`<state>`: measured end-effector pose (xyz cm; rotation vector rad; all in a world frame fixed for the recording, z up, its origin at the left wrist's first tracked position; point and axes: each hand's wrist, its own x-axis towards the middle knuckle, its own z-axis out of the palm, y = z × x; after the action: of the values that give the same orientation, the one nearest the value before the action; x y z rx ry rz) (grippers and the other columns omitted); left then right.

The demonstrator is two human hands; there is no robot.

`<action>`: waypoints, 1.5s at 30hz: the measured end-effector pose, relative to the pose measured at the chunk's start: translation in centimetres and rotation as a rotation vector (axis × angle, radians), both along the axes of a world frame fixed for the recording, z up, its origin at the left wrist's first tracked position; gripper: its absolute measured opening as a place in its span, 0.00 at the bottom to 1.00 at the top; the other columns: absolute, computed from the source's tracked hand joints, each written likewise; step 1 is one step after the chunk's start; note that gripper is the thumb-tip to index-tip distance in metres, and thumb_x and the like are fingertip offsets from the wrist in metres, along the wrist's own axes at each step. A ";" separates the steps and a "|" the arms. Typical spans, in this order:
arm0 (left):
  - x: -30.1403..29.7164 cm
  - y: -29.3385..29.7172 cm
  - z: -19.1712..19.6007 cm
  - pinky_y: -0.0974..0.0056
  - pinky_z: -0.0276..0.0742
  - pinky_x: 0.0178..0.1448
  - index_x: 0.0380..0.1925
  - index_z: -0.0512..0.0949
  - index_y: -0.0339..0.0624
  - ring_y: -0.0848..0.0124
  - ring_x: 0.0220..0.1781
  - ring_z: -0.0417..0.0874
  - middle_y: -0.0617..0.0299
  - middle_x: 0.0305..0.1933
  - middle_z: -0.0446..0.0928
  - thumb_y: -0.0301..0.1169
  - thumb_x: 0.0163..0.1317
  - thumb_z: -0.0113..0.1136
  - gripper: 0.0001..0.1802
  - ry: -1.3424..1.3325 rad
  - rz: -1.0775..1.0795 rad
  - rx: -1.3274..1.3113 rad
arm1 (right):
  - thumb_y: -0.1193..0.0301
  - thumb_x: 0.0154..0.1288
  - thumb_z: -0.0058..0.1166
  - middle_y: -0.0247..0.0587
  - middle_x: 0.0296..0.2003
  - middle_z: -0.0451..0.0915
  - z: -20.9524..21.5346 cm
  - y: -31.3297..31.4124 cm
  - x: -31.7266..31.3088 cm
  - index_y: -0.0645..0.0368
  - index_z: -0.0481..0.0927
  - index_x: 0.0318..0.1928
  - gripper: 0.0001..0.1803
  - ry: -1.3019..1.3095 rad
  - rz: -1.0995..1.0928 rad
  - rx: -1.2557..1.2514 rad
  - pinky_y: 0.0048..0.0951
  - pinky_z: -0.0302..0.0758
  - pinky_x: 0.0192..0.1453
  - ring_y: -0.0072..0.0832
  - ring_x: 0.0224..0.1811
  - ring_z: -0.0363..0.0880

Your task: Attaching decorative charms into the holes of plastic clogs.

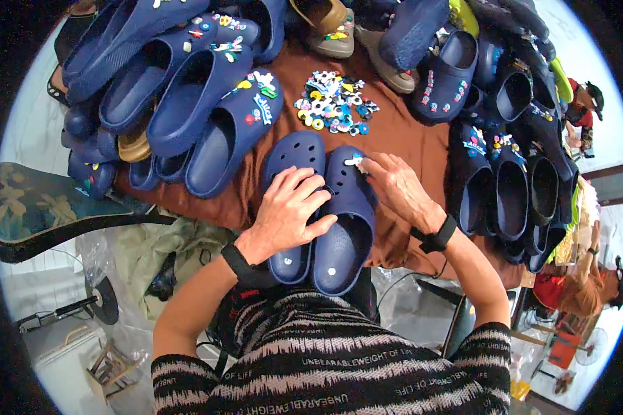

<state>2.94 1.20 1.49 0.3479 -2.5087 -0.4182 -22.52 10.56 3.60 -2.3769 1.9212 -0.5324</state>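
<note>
A pair of navy-blue clogs lies side by side in front of me, heels toward me: the left clog (298, 150) and the right clog (362, 200). My left hand (289, 211) lies across the left clog with its fingers apart, and its thumb reaches over to the right one. A small white-and-blue shoe charm (354, 160) shows on the toe of the right clog. The bent fingers of my right hand (394, 181) are closed together at the charm's edge; their tips are partly hidden. Beyond the toes lies a loose pile of colourful charms (332, 102).
Brown cloth (408, 155) covers the table. Navy clogs with charms (218, 142) are heaped at the left, and more dark clogs (511, 187) at the right. A grey-brown clog (336, 43) lies at the back. Other people (581, 283) work at the far right.
</note>
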 end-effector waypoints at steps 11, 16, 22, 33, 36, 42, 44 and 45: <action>-0.4 -0.1 0.3 0.44 0.69 0.70 0.40 0.83 0.43 0.52 0.62 0.76 0.55 0.53 0.79 0.47 0.55 0.69 0.21 -0.005 0.002 0.003 | 0.78 0.55 0.55 0.48 0.44 0.77 0.4 -0.3 0.9 0.63 0.80 0.50 0.19 0.229 -0.005 0.072 0.42 0.74 0.58 0.44 0.49 0.77; -0.3 0.1 0.3 0.43 0.69 0.70 0.40 0.83 0.43 0.52 0.62 0.76 0.56 0.52 0.79 0.47 0.56 0.68 0.20 -0.010 0.003 0.011 | 0.78 0.52 0.56 0.46 0.43 0.76 -0.3 -0.6 1.3 0.62 0.82 0.46 0.18 0.320 0.034 0.072 0.40 0.74 0.58 0.42 0.49 0.76; -0.2 0.1 0.2 0.44 0.69 0.69 0.40 0.83 0.43 0.53 0.62 0.76 0.56 0.52 0.79 0.47 0.56 0.68 0.20 0.009 -0.001 -0.012 | 0.73 0.62 0.59 0.50 0.46 0.76 -0.2 -0.4 -0.8 0.60 0.79 0.48 0.14 -0.166 -0.017 0.072 0.45 0.75 0.58 0.51 0.50 0.76; -0.3 0.1 0.2 0.45 0.71 0.68 0.39 0.83 0.43 0.53 0.62 0.76 0.56 0.52 0.79 0.46 0.55 0.69 0.20 0.003 0.011 -0.025 | 0.69 0.65 0.60 0.50 0.38 0.76 0.5 -1.1 0.7 0.62 0.79 0.39 0.09 -0.206 -0.151 0.127 0.47 0.76 0.48 0.51 0.44 0.78; -0.3 0.1 0.3 0.45 0.71 0.68 0.39 0.83 0.43 0.52 0.62 0.76 0.56 0.52 0.79 0.46 0.55 0.69 0.20 0.007 0.011 -0.022 | 0.69 0.66 0.60 0.49 0.38 0.76 0.5 -0.8 0.9 0.61 0.80 0.39 0.09 -0.184 -0.193 0.117 0.47 0.76 0.47 0.50 0.43 0.78; -0.2 0.1 0.2 0.44 0.72 0.67 0.39 0.83 0.43 0.52 0.62 0.77 0.56 0.51 0.79 0.45 0.54 0.70 0.20 0.026 0.010 -0.019 | 0.65 0.68 0.59 0.50 0.35 0.78 0.0 -2.1 -1.4 0.60 0.83 0.37 0.10 -0.167 -0.056 0.044 0.48 0.76 0.45 0.51 0.41 0.78; -0.3 0.1 0.2 0.43 0.72 0.67 0.39 0.83 0.43 0.52 0.61 0.77 0.56 0.51 0.79 0.45 0.54 0.70 0.20 0.027 0.002 -0.018 | 0.65 0.69 0.58 0.52 0.35 0.80 0.5 -4.1 -2.2 0.60 0.83 0.38 0.10 -0.107 -0.087 0.092 0.48 0.76 0.45 0.52 0.41 0.78; -0.1 0.1 0.1 0.43 0.72 0.67 0.39 0.83 0.43 0.52 0.61 0.77 0.55 0.51 0.79 0.45 0.53 0.70 0.20 0.021 0.013 -0.017 | 0.66 0.69 0.57 0.53 0.37 0.80 0.2 -5.6 -2.5 0.60 0.84 0.41 0.10 -0.071 -0.081 0.123 0.49 0.76 0.46 0.53 0.43 0.79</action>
<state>2.84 1.33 1.62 0.3507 -2.4865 -0.3931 -25.00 5.01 3.82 -2.1849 1.9666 -0.4810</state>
